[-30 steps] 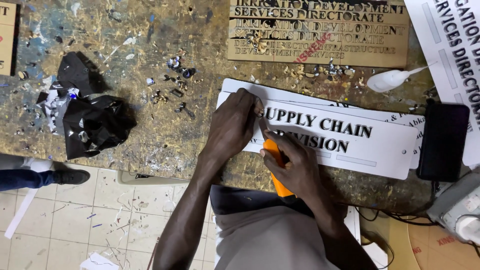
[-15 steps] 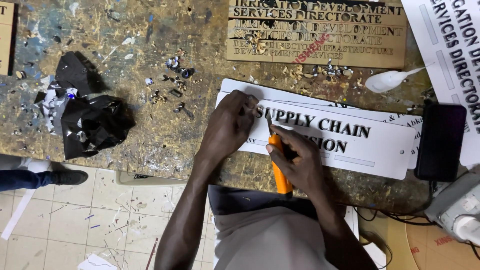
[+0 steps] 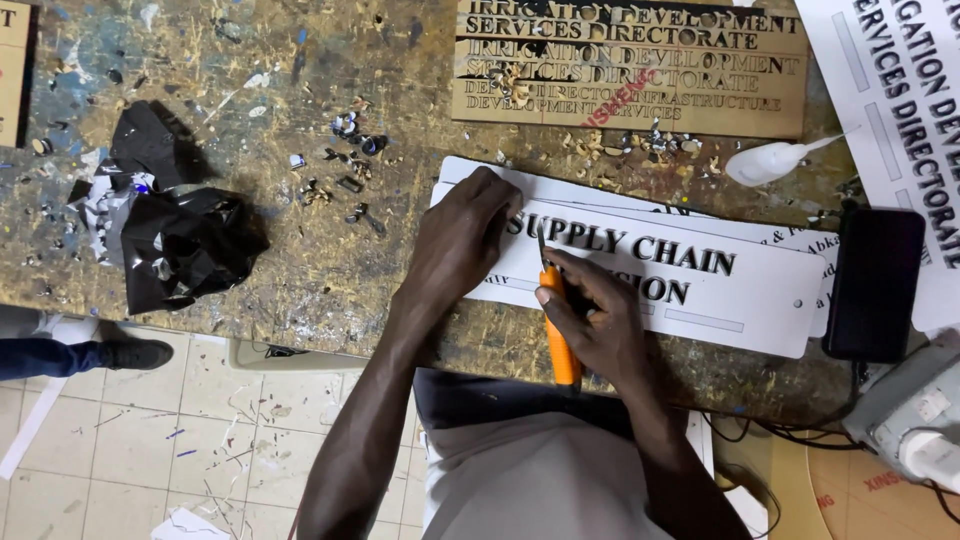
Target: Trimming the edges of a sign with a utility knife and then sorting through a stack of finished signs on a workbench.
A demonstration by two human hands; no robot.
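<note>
Head view shows the white sign (image 3: 690, 275) lying flat on the table (image 3: 300, 270), on top of other white sheets. The left hand (image 3: 462, 240) presses its left end with fingers spread flat. The right hand (image 3: 590, 320) has its fingers clamped on an orange knife (image 3: 560, 335), the blade tip at the first letters. Most black letters look already clean; judging from this, only the left part remains to work.

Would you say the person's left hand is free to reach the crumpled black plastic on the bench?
Probably yes: the left hand only presses the white sign, and just scattered scraps lie between it and the black plastic.
</note>
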